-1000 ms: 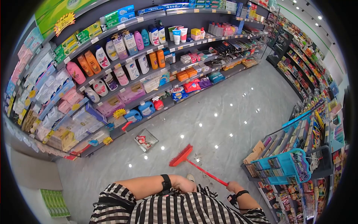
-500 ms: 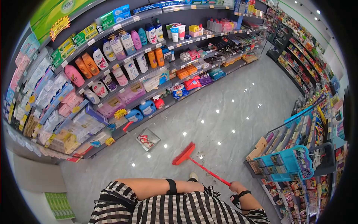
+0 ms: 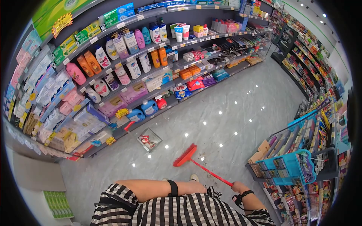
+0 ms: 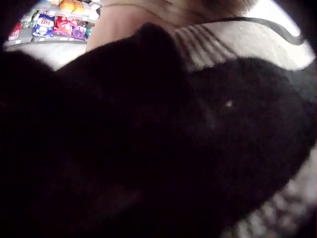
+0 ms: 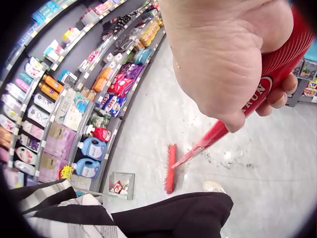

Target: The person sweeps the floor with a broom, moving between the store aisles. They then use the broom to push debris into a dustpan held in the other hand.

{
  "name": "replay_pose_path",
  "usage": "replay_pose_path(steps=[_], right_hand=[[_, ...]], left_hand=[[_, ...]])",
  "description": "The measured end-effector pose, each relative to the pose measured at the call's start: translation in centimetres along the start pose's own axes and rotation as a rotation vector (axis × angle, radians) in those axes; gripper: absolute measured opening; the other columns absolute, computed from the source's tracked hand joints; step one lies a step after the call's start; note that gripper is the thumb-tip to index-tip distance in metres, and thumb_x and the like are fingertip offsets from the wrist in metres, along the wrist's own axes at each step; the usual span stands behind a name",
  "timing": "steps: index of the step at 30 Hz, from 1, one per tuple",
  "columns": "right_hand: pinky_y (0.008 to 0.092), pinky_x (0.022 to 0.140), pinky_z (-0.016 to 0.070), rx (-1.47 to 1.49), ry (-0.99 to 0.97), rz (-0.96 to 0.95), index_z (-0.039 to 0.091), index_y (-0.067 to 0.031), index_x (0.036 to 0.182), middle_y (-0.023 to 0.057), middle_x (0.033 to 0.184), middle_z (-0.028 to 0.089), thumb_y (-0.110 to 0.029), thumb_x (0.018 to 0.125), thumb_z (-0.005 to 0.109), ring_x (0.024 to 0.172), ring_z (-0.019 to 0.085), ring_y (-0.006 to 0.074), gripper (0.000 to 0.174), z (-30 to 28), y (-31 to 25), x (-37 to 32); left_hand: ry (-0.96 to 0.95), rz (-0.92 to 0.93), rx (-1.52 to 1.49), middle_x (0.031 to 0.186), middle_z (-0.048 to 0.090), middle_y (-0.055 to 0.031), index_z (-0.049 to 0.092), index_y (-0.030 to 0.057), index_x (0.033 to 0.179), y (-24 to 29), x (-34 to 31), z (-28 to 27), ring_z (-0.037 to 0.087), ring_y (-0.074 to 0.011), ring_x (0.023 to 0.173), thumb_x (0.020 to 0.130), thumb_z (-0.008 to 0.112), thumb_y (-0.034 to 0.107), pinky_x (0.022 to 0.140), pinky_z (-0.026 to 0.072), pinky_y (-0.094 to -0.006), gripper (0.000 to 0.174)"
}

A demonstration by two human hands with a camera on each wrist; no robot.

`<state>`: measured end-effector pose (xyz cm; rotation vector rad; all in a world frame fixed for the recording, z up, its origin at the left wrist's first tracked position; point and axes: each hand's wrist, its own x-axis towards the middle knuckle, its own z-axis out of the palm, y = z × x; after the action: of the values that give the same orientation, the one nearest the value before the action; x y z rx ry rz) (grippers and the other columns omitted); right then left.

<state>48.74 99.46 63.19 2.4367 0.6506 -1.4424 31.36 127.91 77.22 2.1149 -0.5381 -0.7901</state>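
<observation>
The right hand [image 5: 228, 64] curls its fingers round the red broom handle [image 5: 213, 136], which slants down to the broom head [image 5: 171, 168] on the floor. Small dark debris [image 5: 237, 161] lies beside the bristles' far side in the right wrist view. In the head view the right hand [image 3: 240, 187] is at the handle's upper end, and the red broom head [image 3: 185, 154] rests on the grey floor. The left forearm crosses the front of the striped shirt; the left hand [image 3: 197, 187] lies against the waist, its fingers hidden. Dark cloth [image 4: 124, 129] fills most of the left wrist view.
A dustpan [image 3: 149, 139] with red and white litter stands on the floor near the left shelves [image 3: 132, 89], its red handle toward them. A rack with a blue display [image 3: 283, 168] stands at the right. Shoes [image 3: 194, 177] show below the shirt's front edge. Another shelf [image 3: 301, 56] stands at the back right.
Over the last second the left hand has shifted slightly right along the waist. The broom head has moved slightly right and up in the head view, along with a small camera shift.
</observation>
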Motion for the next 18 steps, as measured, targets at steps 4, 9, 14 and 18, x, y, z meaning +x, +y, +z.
replay_pose_path(steps=[4,9,14,18], right_hand=[[0.0399,0.081,0.0451,0.031,-0.016,0.026,0.062,-0.005,0.1,0.0197,0.101,0.059,-0.013,0.074,0.048,0.095,0.057,0.0335,0.03,0.5,0.1,0.7],[0.0394,0.082,0.045,0.002,0.016,0.013,0.061,-0.0063,0.101,0.0185,0.102,0.059,-0.014,0.075,0.048,0.096,0.057,0.0328,0.03,0.9,0.0,0.1],[0.0389,0.082,0.0451,0.016,0.031,0.003,0.061,-0.0077,0.102,0.0174,0.102,0.059,-0.014,0.075,0.047,0.096,0.057,0.0323,0.031,1.3,-0.2,-1.0],[0.0392,0.081,0.0452,0.054,0.042,0.024,0.062,-0.0072,0.101,0.0178,0.101,0.059,-0.014,0.075,0.048,0.095,0.057,0.0321,0.03,2.7,0.2,-0.7]], left_hand=[[-0.007,-0.053,0.175,0.085,0.061,-0.0188,0.051,0.0016,0.086,0.1,0.7,0.8,0.061,-0.0333,0.078,0.078,0.046,0.019,0.064,0.0481,-0.0449,0.02],[0.047,0.069,0.293,0.078,0.06,-0.0198,0.047,0.0,0.093,0.8,0.6,0.7,0.061,-0.0336,0.075,0.081,0.043,0.018,0.06,0.0486,-0.0454,0.023],[-0.011,-0.061,0.206,0.074,0.06,-0.0172,0.052,0.0014,0.087,-0.7,1.2,1.7,0.06,-0.034,0.072,0.079,0.045,0.017,0.062,0.0479,-0.0447,0.019],[-0.077,-0.042,-0.309,0.076,0.061,-0.0135,0.057,0.0038,0.081,-1.2,0.3,0.9,0.058,-0.0336,0.075,0.072,0.056,0.015,0.066,0.0458,-0.0398,0.014]])
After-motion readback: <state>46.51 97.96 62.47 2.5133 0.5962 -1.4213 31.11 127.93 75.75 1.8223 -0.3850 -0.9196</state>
